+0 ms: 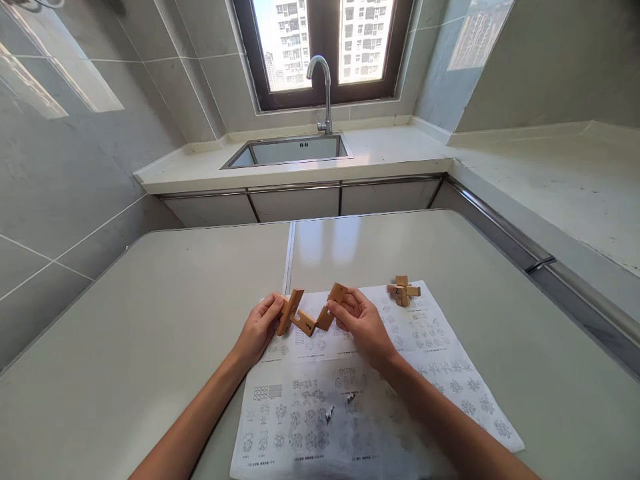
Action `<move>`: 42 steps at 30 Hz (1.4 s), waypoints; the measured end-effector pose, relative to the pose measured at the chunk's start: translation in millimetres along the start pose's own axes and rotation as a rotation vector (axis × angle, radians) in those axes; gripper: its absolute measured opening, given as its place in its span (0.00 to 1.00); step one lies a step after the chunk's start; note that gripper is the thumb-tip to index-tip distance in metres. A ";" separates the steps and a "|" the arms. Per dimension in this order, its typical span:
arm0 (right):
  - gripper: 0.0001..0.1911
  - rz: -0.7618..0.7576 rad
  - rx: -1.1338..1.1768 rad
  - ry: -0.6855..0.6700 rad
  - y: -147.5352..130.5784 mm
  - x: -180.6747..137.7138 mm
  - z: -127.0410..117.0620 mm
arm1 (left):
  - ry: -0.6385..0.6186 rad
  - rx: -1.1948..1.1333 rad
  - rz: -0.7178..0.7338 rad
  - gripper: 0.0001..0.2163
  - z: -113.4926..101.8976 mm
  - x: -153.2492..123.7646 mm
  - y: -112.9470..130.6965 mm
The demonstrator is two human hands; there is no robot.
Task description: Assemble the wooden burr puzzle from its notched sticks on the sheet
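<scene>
My left hand (pixel 259 330) pinches notched wooden puzzle pieces (pixel 291 312) between thumb and fingers over the far part of the instruction sheet. Opposite it, my right hand (pixel 367 327) grips another wooden puzzle piece (pixel 337 293), tilted upward. Between the hands, a notched piece with a dark mark (pixel 305 324) and a further piece (pixel 325 319) form a zigzag with the held ones. Whether all of these are joined or only touching, I cannot tell. The printed instruction sheet (pixel 320 373) lies under both hands, with rows of small puzzle drawings and two small torn spots.
An assembled cluster of wooden pieces (pixel 402 291) rests at the sheet's far right corner. The pale table (pixel 200 280) has a seam down its far half. Beyond it stand a counter (pixel 385 150), a sink (pixel 300 151) and a faucet (pixel 327 93) below a window.
</scene>
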State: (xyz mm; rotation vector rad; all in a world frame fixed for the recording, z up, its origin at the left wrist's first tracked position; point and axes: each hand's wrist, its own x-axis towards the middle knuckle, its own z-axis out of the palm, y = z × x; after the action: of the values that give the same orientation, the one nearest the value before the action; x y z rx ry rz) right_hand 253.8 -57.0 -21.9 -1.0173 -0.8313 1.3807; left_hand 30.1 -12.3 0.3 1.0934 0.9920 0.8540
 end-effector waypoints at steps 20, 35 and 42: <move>0.19 0.194 0.269 -0.338 4.8 -3.6 4.7 | -0.123 0.363 0.127 0.20 1.4 -1.8 -0.6; 0.18 0.174 0.397 -0.249 11.1 2.8 -0.1 | -0.239 0.460 0.143 0.21 -0.1 -1.5 -4.0; 0.20 0.212 0.347 -0.297 7.7 -1.0 2.9 | -0.262 0.460 0.148 0.20 -0.6 -2.7 -5.3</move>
State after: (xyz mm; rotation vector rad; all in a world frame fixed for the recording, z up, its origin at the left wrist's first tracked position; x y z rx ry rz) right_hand 248.2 -58.3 -27.8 -0.6524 -0.6766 1.8147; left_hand 29.0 -15.9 -4.4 1.6433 0.9150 0.5886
